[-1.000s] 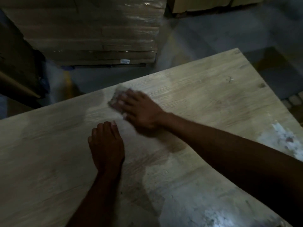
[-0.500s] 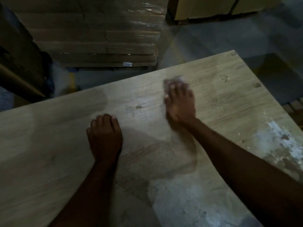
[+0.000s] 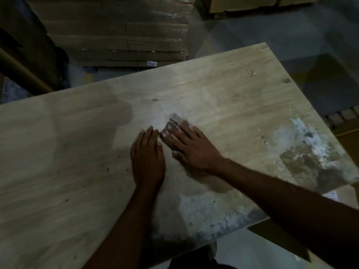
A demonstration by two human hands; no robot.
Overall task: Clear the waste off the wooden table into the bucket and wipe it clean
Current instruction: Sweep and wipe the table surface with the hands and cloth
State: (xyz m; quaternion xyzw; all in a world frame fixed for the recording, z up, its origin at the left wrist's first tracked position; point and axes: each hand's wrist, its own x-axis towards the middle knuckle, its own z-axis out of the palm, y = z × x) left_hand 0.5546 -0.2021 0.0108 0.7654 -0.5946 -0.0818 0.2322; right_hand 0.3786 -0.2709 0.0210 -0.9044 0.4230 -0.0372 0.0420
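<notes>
Pale wood grain is showing under both hands at the middle of the frame. The right hand (image 3: 191, 150) is lying flat with its fingers straight and spread, pressing a small greyish wad (image 3: 174, 119) against the wooden table (image 3: 58, 171). Only the wad's far edge is peeking out past the fingertips, and it is too blurred to tell cloth from paper. The left hand (image 3: 147, 154) is resting palm down just beside it, fingers straight and close together, holding nothing and apparently bracing.

A second ago the right hand was rubbing nearer the table's far edge, up and left of here. Half a second ago it was swinging out to the right, and now it is coming back in beside the left hand. The left hand's fingers, curled under before, are now lying flat. That looks like back-and-forth wiping strokes working over the centre of the board.

Further out, chalky white residue (image 3: 303, 140) is clinging to the right side of the table, and a second smeared patch (image 3: 202, 210) is sitting at the lower centre near the near edge. Judging from those, the wiping is well short of done. The bucket is not appearing anywhere in view. Film-wrapped cartons (image 3: 116, 32) are standing stacked beyond the table at the upper left.
</notes>
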